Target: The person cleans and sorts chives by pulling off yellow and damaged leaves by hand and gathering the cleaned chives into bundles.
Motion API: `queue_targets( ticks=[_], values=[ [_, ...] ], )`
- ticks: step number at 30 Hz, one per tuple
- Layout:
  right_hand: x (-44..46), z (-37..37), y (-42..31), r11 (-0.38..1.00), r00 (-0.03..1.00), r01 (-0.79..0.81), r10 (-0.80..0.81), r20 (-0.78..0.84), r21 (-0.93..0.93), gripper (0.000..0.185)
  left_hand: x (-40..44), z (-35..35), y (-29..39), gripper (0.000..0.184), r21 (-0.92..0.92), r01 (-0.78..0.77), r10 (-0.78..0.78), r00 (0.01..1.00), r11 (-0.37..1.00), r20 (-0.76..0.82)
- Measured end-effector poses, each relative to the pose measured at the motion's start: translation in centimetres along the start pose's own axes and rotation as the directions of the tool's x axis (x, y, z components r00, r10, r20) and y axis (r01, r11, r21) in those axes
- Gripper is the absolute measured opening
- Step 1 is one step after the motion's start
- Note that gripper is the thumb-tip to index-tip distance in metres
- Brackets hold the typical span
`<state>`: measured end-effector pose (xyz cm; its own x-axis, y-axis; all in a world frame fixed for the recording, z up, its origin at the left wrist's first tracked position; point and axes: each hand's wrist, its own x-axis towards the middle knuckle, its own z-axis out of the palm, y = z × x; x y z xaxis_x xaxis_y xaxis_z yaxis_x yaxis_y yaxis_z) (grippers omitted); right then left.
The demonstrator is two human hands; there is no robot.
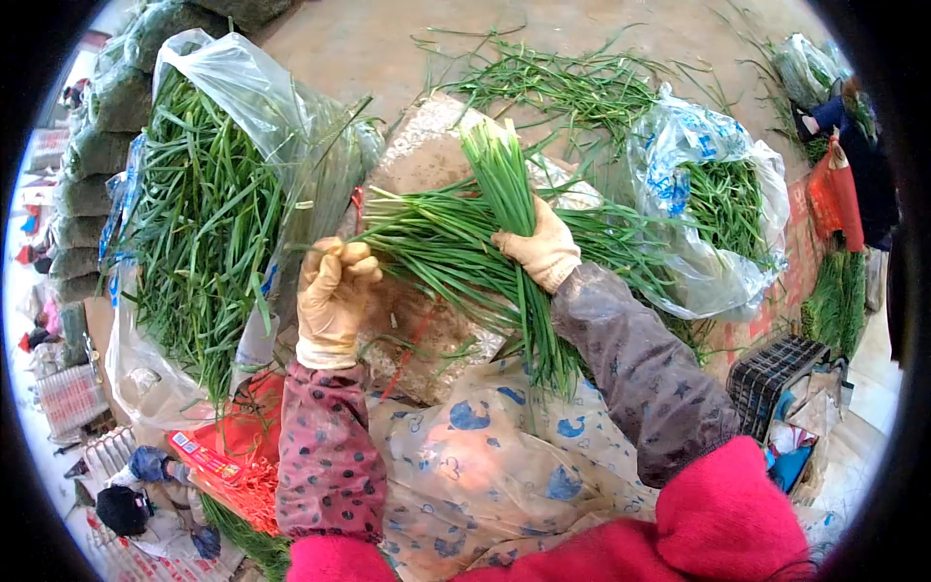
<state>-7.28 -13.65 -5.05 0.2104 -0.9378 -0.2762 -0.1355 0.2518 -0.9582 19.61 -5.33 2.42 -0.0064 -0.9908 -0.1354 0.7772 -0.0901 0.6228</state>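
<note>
My right hand (541, 246), in a pale glove, is wrapped round a bunch of long green stalks (506, 189) with whitish ends pointing up. That bunch crosses over a second pile of stalks (436, 225) lying sideways on a dirty, patterned board (412, 160). My left hand (333, 291), also gloved, is raised just left of the pile's pale ends, its fingers curled; whether something thin is between them is too small to tell. Beneath my hands, a whale-print plastic apron (465, 475) covers my lap.
A large plastic bag of greens (208, 223) stands at the left, a smaller one (725, 209) at the right. Loose stalks (562, 87) lie on the floor ahead. Red ties (242, 485) are at lower left, a black crate (776, 378) at right. Other people are at both edges.
</note>
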Motion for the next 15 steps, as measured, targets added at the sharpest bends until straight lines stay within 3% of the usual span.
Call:
queue_targets(
  ticks=[3, 4, 9, 13, 15],
  values=[
    [-0.5, 0.2, -1.6, 0.999, 1.000, -0.018, 0.017, -0.021, -0.037, 0.066, -1.5, -1.0, 0.4, 0.021, -0.126, -0.104, 0.089, 0.989, 0.987, -0.120],
    [-0.4, 0.1, -1.3, 0.983, 0.998, -0.059, 0.053, -0.043, -0.176, 0.067, -1.5, -1.3, 0.3, 0.021, -0.125, -0.107, 0.092, 0.988, 0.986, -0.123],
    [-0.1, 0.2, 0.1, 0.983, 0.999, -0.034, 0.027, -0.043, -0.181, 0.066, -1.6, -1.1, 0.2, 0.024, -0.357, -0.134, 0.114, 0.991, 0.924, -0.075],
    [-0.2, -0.1, -0.7, 0.988, 0.998, -0.061, 0.062, -0.001, -0.142, 0.076, -2.5, -0.1, 0.8, 0.025, -0.361, -0.137, 0.119, 0.990, 0.923, -0.072],
    [-0.4, -0.1, -1.5, 0.952, 0.997, -0.082, 0.079, -0.024, -0.294, 0.076, -3.0, -0.2, 0.9, 0.025, -0.323, -0.165, 0.145, 0.986, 0.932, -0.084]
  ],
)
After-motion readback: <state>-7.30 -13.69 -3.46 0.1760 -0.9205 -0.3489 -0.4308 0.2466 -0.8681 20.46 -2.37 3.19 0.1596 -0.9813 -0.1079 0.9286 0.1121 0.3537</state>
